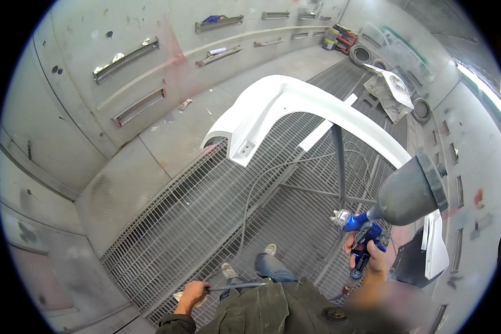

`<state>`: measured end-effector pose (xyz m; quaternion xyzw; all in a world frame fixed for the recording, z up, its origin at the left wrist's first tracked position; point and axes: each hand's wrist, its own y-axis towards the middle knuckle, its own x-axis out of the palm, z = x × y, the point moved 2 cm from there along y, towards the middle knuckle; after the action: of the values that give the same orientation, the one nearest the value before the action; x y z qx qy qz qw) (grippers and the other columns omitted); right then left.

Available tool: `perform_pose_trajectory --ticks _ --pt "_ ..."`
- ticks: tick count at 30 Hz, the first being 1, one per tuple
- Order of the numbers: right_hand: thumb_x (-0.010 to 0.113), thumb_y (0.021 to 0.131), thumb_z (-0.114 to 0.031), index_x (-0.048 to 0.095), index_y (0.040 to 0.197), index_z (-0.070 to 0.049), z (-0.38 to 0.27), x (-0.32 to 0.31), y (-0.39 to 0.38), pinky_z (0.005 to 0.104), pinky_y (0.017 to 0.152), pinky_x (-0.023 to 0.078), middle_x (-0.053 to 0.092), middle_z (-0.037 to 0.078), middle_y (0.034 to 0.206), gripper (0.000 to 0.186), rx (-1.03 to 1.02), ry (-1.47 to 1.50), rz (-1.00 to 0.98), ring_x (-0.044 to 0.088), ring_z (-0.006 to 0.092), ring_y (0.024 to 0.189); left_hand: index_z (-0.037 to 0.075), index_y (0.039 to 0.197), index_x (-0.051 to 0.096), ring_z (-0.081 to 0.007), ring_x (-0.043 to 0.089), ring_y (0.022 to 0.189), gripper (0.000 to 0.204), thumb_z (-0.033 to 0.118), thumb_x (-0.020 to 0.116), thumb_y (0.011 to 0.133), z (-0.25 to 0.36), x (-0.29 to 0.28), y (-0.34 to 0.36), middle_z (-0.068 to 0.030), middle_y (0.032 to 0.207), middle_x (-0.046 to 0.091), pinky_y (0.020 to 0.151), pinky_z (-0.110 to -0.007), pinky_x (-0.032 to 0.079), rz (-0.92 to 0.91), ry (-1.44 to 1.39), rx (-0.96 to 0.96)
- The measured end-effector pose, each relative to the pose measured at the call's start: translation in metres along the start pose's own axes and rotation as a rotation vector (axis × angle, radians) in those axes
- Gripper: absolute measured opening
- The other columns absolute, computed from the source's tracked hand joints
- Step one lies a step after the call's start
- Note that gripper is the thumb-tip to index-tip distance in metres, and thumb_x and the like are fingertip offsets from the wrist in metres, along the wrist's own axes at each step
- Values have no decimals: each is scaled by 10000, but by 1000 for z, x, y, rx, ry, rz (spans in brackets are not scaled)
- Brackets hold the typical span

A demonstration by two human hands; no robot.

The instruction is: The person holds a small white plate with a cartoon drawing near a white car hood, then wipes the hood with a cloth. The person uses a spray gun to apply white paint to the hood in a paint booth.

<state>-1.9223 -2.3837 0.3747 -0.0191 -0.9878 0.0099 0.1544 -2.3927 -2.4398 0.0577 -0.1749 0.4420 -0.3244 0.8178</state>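
My right hand (374,257) is wrapped round the grip of a blue spray gun (367,234). Its silver nozzle points left, and a large grey paint cup (409,192) sits on top, tilted to the right. Low on the left, my left hand (193,293) is closed round a grey hose (239,286), with a pale cloth or paper (178,297) beside the fingers. Ahead of me a white, arched car body panel (286,92), like a bumper cover, rests on a dark metal stand (338,161). The spray gun is in front of the panel's right side and hides part of it.
Under my feet is a metal floor grating (167,239), with a thin hose (247,206) lying across it. Tyres (360,54) and a paper-covered part (388,94) lie at the far right. Shallow racks (127,60) line the booth wall on the left.
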Motion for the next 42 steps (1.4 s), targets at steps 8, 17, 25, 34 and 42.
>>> perform_pose_trajectory --ticks 8,17,25,34,42 --pt "464 963 -388 535 1038 42 -39 7 35 213 407 506 570 118 833 442 -31 -234 242 582 134 643 79 970 697 -332 652 778 208 83 667 764 -7 -2 24 -160 818 675 686 -387 498 459 -429 -69" --pt "464 980 -291 560 953 22 -82 -45 57 173 348 459 567 75 766 328 -279 -250 618 549 76 576 73 956 693 -296 659 713 189 81 670 768 42 -83 76 -148 755 662 633 -346 488 518 -405 26" --pt "487 972 -249 549 996 24 -75 -116 48 199 345 452 559 80 811 281 -369 -189 774 559 96 674 81 959 685 -344 627 718 192 174 680 791 92 -120 142 -158 773 652 633 -369 479 414 -345 49" --pt "459 980 -263 520 1076 -2 -58 -115 37 199 366 436 556 56 894 285 -249 -175 913 553 93 756 90 1000 669 -389 608 782 250 236 678 797 94 -130 188 -181 820 638 670 -419 475 260 -186 126" --pt "427 985 -281 481 1095 34 -30 -67 35 205 371 459 530 91 927 338 -275 -62 856 546 127 779 96 986 679 -390 603 758 262 291 677 812 89 -207 217 -181 775 628 638 -428 468 130 -107 278"
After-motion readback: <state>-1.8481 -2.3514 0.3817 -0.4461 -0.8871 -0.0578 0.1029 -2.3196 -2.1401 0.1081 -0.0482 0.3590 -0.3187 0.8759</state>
